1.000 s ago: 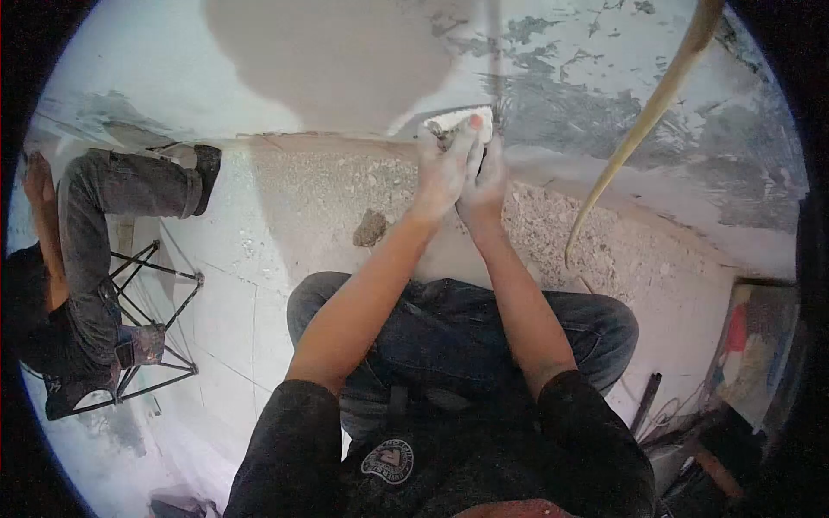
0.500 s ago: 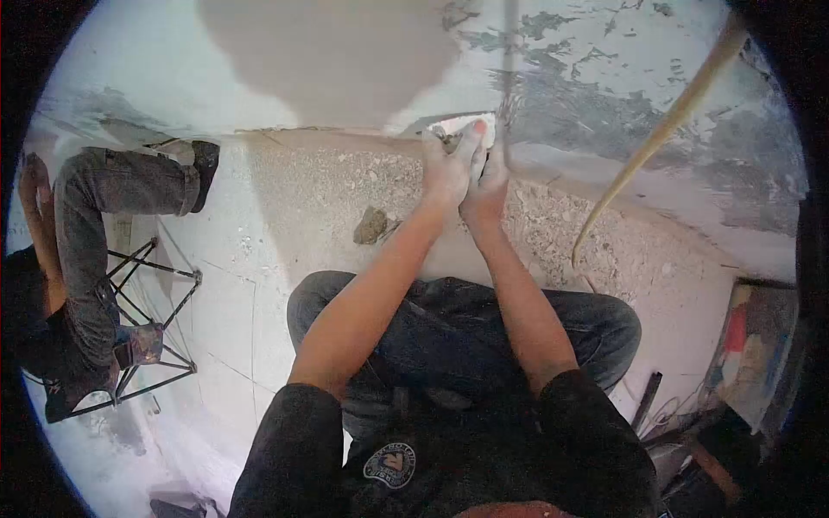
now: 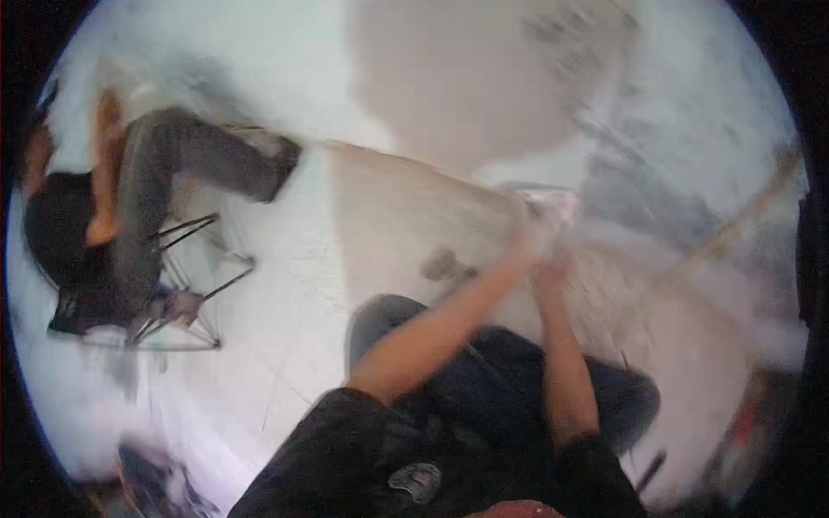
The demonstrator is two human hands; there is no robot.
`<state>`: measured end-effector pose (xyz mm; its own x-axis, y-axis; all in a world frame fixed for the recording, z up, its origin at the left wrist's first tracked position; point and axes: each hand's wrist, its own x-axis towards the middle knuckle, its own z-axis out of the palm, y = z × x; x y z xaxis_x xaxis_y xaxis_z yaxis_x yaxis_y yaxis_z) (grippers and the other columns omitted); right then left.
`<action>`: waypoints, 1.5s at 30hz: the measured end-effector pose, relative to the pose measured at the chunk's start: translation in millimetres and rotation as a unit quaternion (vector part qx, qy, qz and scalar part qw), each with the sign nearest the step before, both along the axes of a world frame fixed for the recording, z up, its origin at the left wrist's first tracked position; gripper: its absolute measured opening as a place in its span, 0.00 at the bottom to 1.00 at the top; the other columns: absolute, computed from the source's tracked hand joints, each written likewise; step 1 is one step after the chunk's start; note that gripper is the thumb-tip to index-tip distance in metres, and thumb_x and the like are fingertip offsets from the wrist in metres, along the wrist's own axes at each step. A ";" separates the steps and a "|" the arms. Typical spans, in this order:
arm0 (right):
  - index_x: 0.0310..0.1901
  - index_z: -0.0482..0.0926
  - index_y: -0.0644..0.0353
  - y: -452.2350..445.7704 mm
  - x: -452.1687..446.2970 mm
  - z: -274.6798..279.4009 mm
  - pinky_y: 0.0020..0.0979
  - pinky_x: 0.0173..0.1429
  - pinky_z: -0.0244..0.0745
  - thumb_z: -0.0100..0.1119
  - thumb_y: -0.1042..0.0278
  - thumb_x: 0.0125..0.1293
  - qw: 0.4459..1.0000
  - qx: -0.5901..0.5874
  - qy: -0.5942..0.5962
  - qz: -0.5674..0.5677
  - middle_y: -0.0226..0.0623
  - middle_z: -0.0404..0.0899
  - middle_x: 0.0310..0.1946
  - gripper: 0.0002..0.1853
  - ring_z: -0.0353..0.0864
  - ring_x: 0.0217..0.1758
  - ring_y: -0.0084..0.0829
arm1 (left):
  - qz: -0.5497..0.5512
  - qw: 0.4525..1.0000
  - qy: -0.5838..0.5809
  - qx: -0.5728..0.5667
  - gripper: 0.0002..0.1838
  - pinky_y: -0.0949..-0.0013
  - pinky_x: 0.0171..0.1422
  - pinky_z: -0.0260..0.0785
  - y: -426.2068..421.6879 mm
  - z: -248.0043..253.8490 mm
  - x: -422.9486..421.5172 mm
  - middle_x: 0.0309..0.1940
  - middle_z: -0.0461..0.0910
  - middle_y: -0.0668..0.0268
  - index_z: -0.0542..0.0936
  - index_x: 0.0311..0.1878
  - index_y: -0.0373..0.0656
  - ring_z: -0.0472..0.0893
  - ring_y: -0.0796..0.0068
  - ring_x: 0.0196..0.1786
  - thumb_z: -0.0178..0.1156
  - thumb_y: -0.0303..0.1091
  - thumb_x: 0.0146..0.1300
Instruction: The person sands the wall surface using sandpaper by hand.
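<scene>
Both of my arms reach forward to the foot of the wall [image 3: 466, 78], and the view is smeared by motion. My left hand [image 3: 530, 240] and my right hand [image 3: 551, 266] are close together, closed around a pale, flat-edged piece [image 3: 557, 204] coated in white. Its exact kind is not clear, and its far edge is at or very near the wall's lower part. A brown lump [image 3: 442, 265] lies on the dusty floor to the left of my forearms.
To the left, another person [image 3: 73, 242] sits on a folding stool with black legs [image 3: 231, 281]. A long tan strip or hose [image 3: 743, 211] slants at the right. A dark bar [image 3: 649, 473] lies low right. Dust and crumbs cover the floor [image 3: 380, 207].
My view has swung left and tilted, so the wall, the other person and my hands appear farther right. My hands stay together on the pale piece; the picture is now blurred.
</scene>
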<state>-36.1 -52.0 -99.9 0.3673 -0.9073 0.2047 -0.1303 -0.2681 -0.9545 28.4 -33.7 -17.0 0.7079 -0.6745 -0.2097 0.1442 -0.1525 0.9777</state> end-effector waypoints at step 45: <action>0.52 0.72 0.69 -6.9 14.5 56.8 0.40 0.53 0.69 0.42 0.62 0.74 0.993 -0.028 -0.116 0.013 0.52 0.75 0.43 0.18 0.75 0.46 0.49 | 0.030 0.993 0.035 -0.108 0.18 0.79 0.32 0.68 -0.9 10.7 2.4 0.32 0.77 0.70 0.74 0.45 0.38 0.74 0.86 0.32 0.61 0.44 0.67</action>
<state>-21.5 -58.9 -43.1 0.3268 -0.8835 0.3357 0.0996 -0.3210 -0.9418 30.8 -34.7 -6.3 0.7364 -0.6666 -0.1156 0.2159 0.0697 0.9739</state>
